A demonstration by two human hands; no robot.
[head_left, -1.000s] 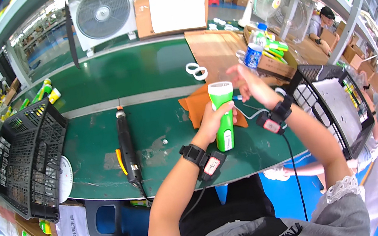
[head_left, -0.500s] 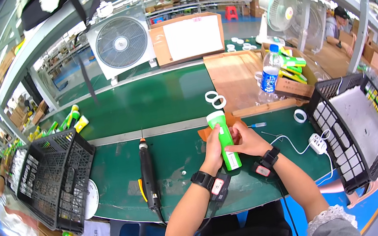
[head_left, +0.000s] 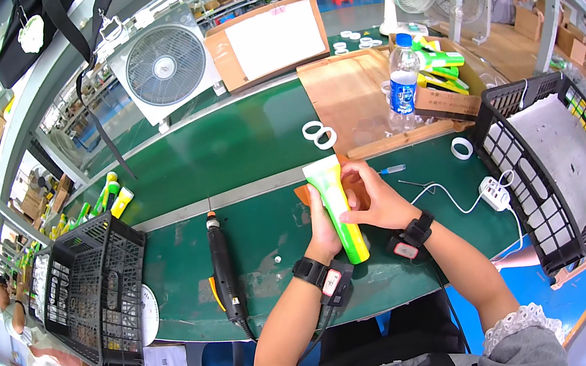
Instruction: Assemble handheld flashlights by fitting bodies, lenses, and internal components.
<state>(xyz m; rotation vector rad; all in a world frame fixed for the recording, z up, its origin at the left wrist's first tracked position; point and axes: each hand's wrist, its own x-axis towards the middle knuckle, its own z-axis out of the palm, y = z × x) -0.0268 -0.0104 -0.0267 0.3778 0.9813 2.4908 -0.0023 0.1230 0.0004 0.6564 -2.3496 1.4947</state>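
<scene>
A green and yellow flashlight [head_left: 336,207] with a wide white head stands tilted in front of me over the green bench, its head end away from me. My left hand [head_left: 322,225] is closed around its left side. My right hand [head_left: 377,197] is curled at its right side, with the thumb against the body. An orange cloth [head_left: 355,183] shows behind the flashlight, partly covered by the right hand. Two white rings [head_left: 325,138] lie just beyond the flashlight's head. To the left of my hands rests a black electric screwdriver [head_left: 226,275].
Black plastic crates stand at the left [head_left: 92,301] and right [head_left: 553,169] of the bench. Near the right crate are a white power strip [head_left: 494,194] with its cord and a white ring [head_left: 462,149]. A water bottle [head_left: 404,92] stands on the wooden board [head_left: 352,96].
The flashlight has turned in my hands, so a yellow stripe now faces up where plain green with a label showed. My right fingers have spread a little. The whole view has shifted slightly.
</scene>
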